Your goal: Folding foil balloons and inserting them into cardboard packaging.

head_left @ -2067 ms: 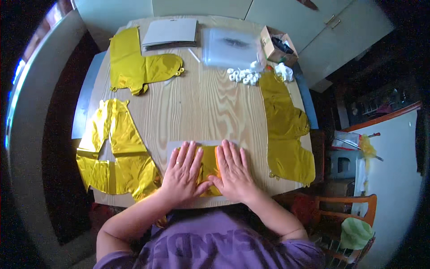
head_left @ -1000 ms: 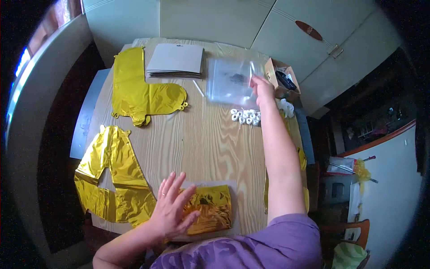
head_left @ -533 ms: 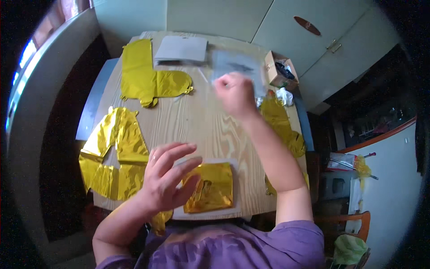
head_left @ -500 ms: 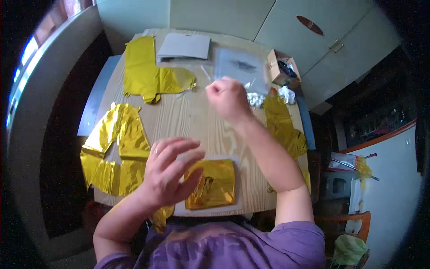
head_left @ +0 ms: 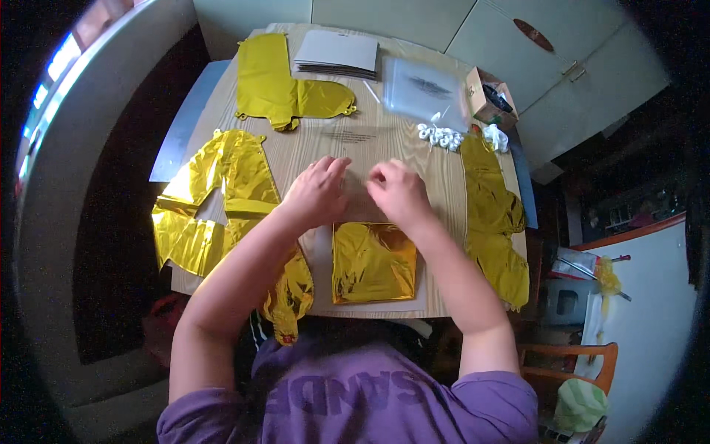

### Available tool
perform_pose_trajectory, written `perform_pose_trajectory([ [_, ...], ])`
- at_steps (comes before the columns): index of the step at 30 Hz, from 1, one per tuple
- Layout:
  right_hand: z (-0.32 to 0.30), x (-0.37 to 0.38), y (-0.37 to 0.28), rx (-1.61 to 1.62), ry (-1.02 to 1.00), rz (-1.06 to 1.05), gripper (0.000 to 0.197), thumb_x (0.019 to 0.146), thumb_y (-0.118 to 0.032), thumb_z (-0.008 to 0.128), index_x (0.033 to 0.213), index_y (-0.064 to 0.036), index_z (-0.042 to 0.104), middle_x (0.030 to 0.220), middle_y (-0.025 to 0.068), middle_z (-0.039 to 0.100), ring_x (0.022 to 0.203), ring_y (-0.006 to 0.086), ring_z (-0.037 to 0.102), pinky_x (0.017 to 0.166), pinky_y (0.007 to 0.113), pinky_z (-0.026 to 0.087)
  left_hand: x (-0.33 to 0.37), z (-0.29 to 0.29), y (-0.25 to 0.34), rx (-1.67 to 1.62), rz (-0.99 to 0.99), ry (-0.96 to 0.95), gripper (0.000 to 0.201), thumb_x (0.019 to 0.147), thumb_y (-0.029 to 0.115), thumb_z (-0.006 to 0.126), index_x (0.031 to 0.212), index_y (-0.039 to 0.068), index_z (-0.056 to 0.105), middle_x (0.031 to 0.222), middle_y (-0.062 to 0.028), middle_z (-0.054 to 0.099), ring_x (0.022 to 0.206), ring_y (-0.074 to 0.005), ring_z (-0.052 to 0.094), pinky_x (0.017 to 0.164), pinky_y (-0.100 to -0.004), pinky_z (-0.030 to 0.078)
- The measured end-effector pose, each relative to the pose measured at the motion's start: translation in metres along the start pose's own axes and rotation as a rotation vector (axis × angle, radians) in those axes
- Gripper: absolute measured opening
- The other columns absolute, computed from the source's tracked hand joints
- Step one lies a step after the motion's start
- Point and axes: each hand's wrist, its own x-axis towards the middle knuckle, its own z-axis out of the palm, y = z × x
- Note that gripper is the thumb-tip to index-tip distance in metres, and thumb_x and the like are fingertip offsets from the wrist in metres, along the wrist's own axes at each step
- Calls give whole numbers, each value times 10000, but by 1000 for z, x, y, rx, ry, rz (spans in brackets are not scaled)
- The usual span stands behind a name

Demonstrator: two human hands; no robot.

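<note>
Over the middle of the table, a clear plastic bag (head_left: 355,138) with small dark print hangs between my two hands; its edges are hard to see. My left hand (head_left: 322,191) is closed at its left side, fingers bent down. My right hand (head_left: 398,191) pinches its right side, thumb against curled fingers. Just below my hands, a folded gold foil balloon (head_left: 374,264) lies flat on a white card (head_left: 323,255) near the table's front edge. Left of it, another flat gold foil balloon (head_left: 251,177) lies partly under my left forearm.
Gold foil balloons lie at the far left (head_left: 266,78) and right (head_left: 494,214). Along the back are a stack of white cards (head_left: 336,52), a pile of clear bags (head_left: 421,85), a white straw (head_left: 371,92), small white rolls (head_left: 441,138) and a cardboard box (head_left: 479,100) holding something black.
My right hand has come back toward me from near the bag pile, and my left hand has moved up and right to meet it. The clear bag now shows between them.
</note>
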Motion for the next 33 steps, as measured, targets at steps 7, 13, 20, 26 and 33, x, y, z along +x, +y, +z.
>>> perform_pose_trajectory([
  [7, 19, -42, 8, -185, -37, -373, 245, 839, -129, 659, 1052, -7, 666, 1070, 138, 594, 1026, 341, 540, 928, 440, 453, 12, 17, -42, 93, 220, 13, 203, 787, 154, 674, 963, 54, 687, 1020, -144, 674, 1008, -337, 637, 820, -412, 548],
  [13, 17, -39, 3, -268, -80, -180, 410, 876, -199, 651, 1251, -37, 609, 1219, 127, 570, 1134, 320, 519, 991, 432, 429, 30, 12, -40, 359, 227, -131, 124, 780, 200, 659, 776, 77, 660, 940, -90, 653, 882, -276, 633, 782, -426, 535],
  [20, 24, -40, 7, -266, -61, -244, 402, 885, -251, 626, 1216, -25, 636, 1256, 152, 573, 1167, 346, 511, 1020, 457, 415, 43, 4, -28, 265, 58, 21, 136, 807, 195, 649, 828, 67, 610, 908, -108, 621, 878, -317, 645, 744, -430, 546],
  [26, 26, -24, 27, -403, -227, -281, 318, 944, -262, 547, 1097, -32, 703, 1105, 95, 674, 1105, 315, 555, 989, 423, 427, 36, 13, -15, 429, 181, -199, 304, 839, 137, 613, 1119, 75, 513, 1040, -149, 591, 900, -383, 627, 759, -470, 547],
  [33, -9, -57, 0, -132, 100, -221, 336, 896, -207, 660, 1168, -10, 655, 1147, 149, 651, 1132, 353, 574, 996, 426, 455, 25, 7, -28, 328, 367, -73, 232, 803, 116, 644, 1018, 75, 567, 937, -112, 586, 873, -340, 613, 740, -449, 533],
])
